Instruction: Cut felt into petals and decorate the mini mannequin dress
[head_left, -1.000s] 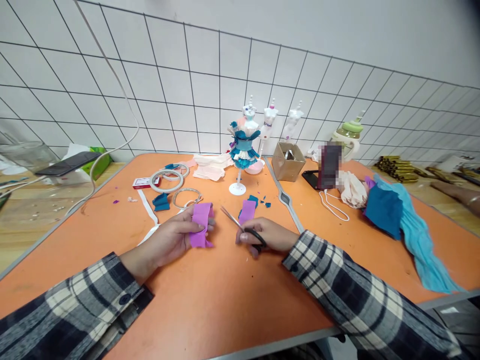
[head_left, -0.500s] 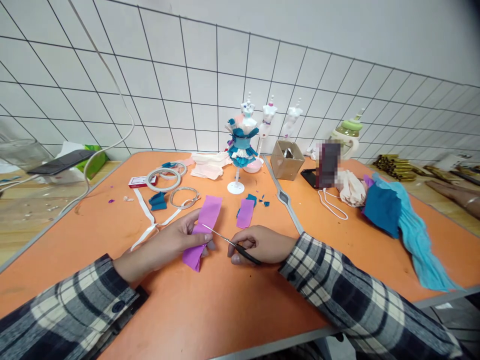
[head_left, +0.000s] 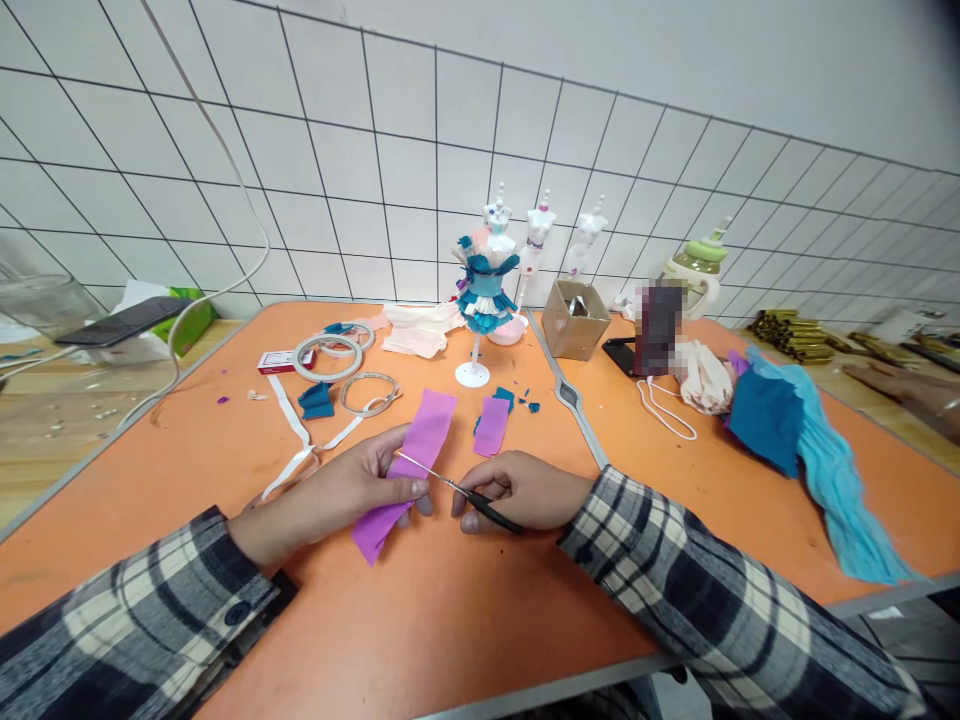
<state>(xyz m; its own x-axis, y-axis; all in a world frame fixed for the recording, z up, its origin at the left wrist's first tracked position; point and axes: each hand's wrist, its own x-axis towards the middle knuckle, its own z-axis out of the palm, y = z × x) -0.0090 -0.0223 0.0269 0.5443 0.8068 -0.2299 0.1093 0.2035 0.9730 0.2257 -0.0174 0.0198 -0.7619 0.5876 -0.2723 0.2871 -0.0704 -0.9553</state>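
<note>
A strip of purple crepe paper [head_left: 429, 430] is pinched in my left hand [head_left: 375, 480], its lower end hanging below the thumb. My right hand [head_left: 517, 490] grips black-handled scissors [head_left: 487, 508]. Their thin metal blades lie across the strip just above my left thumb; whether they are parted I cannot make out. Beyond my hands lies a smaller purple piece [head_left: 491, 426], partly over a dark teal scrap [head_left: 504, 397]. Farther back stands a miniature dress form [head_left: 486, 275] on a white base, wearing a ruffled teal and white paper dress.
Tape rolls [head_left: 328, 352], white ribbon [head_left: 289, 410] and a teal piece [head_left: 316, 400] lie at the left. Behind are two bare dress forms [head_left: 585, 240] and a cardboard box [head_left: 575, 320]. At right are a phone [head_left: 658, 330], blue crepe paper [head_left: 832, 480] and a bottle [head_left: 697, 265].
The purple strip has tilted and slid slightly, its lower end now farther left and lower. The scissors' tips have shifted a little left across it.
</note>
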